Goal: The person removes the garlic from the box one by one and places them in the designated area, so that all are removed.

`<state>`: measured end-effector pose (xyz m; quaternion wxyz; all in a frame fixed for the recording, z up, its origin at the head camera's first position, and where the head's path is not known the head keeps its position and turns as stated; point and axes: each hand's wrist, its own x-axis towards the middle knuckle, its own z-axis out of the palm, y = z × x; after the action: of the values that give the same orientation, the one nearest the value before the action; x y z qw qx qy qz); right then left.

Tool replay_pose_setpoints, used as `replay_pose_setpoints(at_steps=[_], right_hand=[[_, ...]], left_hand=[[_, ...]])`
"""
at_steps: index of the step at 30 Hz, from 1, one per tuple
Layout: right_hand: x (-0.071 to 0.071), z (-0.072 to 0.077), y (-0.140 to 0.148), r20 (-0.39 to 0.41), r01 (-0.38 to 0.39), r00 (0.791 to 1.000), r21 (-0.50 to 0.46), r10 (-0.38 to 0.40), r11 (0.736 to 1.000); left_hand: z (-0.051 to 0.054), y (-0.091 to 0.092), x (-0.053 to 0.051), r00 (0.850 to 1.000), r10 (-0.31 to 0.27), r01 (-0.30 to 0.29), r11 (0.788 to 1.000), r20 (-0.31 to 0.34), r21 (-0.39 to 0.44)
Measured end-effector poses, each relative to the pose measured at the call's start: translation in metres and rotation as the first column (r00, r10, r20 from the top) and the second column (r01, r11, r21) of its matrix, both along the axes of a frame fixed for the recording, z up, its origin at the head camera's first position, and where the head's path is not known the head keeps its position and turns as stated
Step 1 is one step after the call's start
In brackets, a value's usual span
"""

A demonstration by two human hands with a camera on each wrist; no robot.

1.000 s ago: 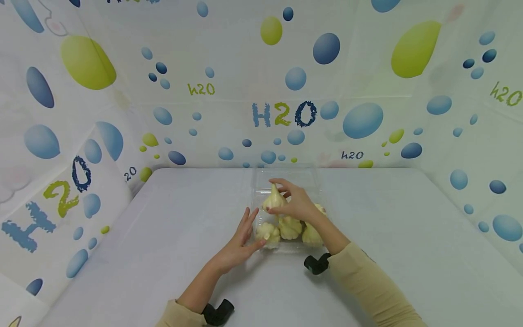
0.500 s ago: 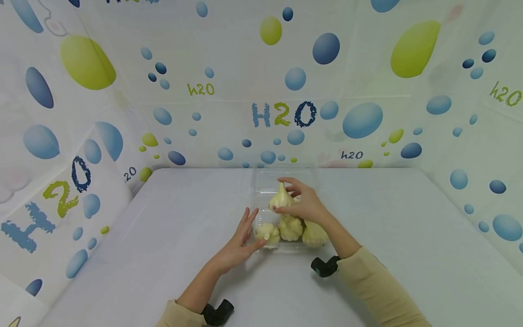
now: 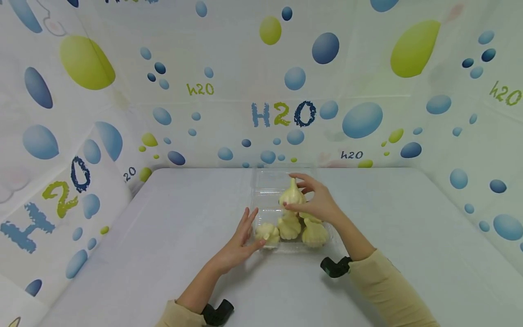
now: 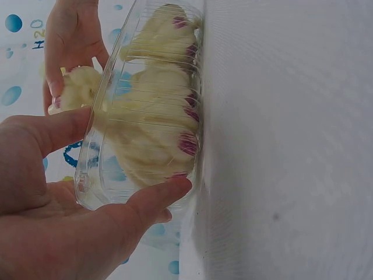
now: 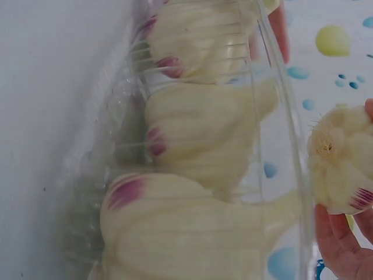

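Held garlic bulb (image 3: 292, 196) is hovering over the rear part of the clear box (image 4: 87, 169), stem pointing up; can't tell if it's touching the bulbs below. Right hand (image 3: 316, 202) is pinching it, fingers curled, thumb pressing low on the bulb, a fingertip reaching the stem top. Right wrist view is showing its root end and a purple streak.

In the box, front row: left bulb (image 3: 267, 234), middle bulb (image 3: 289, 227) and right bulb (image 3: 314, 234) are sitting side by side. A rear bulb (image 3: 308, 216) is showing partly behind the right one, mostly hidden.

Left hand (image 3: 241, 247) is touching the box's near left corner, fingers extended, thumb spread wide, not curling round anything. Lid (image 3: 271, 184) is lying open at the back. All of it is resting on a white table (image 3: 184, 218); H2O-print backdrop (image 3: 229, 118) is hanging behind.
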<state>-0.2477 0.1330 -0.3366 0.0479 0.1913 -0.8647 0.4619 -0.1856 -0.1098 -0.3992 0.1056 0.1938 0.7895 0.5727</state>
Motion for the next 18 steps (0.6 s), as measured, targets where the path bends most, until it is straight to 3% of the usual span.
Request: replay_pose_setpoints(at_steps=[8, 15, 18], right_hand=[[0.001, 0.002, 0.012, 0.002, 0.008, 1.000, -0.024, -0.008, 1.000], [0.004, 0.005, 0.025, 0.004, 0.035, 0.999, -0.035, -0.035, 0.999], [0.004, 0.003, 0.031, 0.002, 0.049, 0.999, -0.046, -0.049, 0.998]], left_hand=[[0.002, 0.000, 0.001, 1.000, -0.003, 0.003, 1.000, 0.001, 0.005], [0.000, -0.001, 0.001, 0.998, -0.038, 0.038, 0.999, -0.053, 0.002], [0.000, -0.001, 0.000, 0.999, -0.028, 0.028, 1.000, -0.032, -0.004]])
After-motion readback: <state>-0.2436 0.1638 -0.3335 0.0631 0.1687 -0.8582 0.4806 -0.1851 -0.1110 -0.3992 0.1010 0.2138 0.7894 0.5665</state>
